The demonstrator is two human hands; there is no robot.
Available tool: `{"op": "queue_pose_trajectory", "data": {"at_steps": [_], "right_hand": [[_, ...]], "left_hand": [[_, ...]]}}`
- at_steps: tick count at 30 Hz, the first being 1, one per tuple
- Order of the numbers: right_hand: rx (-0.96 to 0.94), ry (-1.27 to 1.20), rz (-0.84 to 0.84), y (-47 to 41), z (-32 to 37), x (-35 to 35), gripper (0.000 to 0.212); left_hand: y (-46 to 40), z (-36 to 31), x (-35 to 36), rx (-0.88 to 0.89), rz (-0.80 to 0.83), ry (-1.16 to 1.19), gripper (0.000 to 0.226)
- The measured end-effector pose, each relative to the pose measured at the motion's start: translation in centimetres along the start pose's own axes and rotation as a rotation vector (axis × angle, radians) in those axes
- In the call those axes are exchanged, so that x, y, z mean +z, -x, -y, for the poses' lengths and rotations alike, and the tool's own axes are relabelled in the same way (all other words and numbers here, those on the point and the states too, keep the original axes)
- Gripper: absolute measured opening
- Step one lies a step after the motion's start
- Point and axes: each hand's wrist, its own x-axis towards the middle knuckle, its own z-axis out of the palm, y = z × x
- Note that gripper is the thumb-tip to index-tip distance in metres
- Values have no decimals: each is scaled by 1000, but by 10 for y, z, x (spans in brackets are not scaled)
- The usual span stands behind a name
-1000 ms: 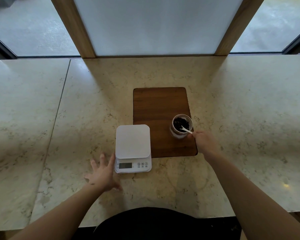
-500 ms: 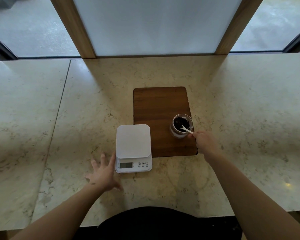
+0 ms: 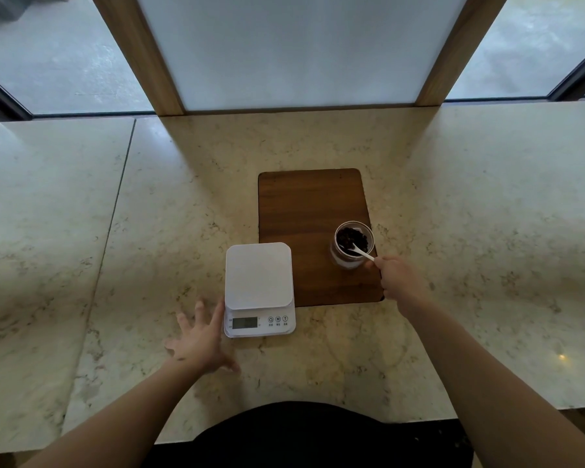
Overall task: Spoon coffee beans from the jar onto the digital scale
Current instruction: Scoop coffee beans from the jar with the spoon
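Note:
A small glass jar (image 3: 351,246) of dark coffee beans (image 3: 352,238) stands on the right side of a wooden board (image 3: 304,211). My right hand (image 3: 399,282) holds the handle of a white spoon (image 3: 361,252), whose bowl is down among the beans. A white digital scale (image 3: 258,288) sits on the counter left of the jar, its platform bare and its display facing me. My left hand (image 3: 201,339) lies flat on the counter with fingers spread, touching the scale's lower left corner.
The marble counter (image 3: 487,214) runs wide to both sides, with a seam at the left. Wooden posts and a frosted panel (image 3: 291,49) rise at the back edge. My dark clothing shows at the near edge.
Almost nothing has moved. The spoon's bowl has dipped a little deeper into the beans; my left hand stays by the scale.

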Motion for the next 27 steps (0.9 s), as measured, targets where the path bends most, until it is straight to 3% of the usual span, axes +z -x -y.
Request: {"op": "queue_pose_trajectory", "data": {"at_steps": [27], "right_hand": [[89,-179,58,0,-4,0,35]], "left_hand": [[3,-1,-1,4,1,-14,159]]}}
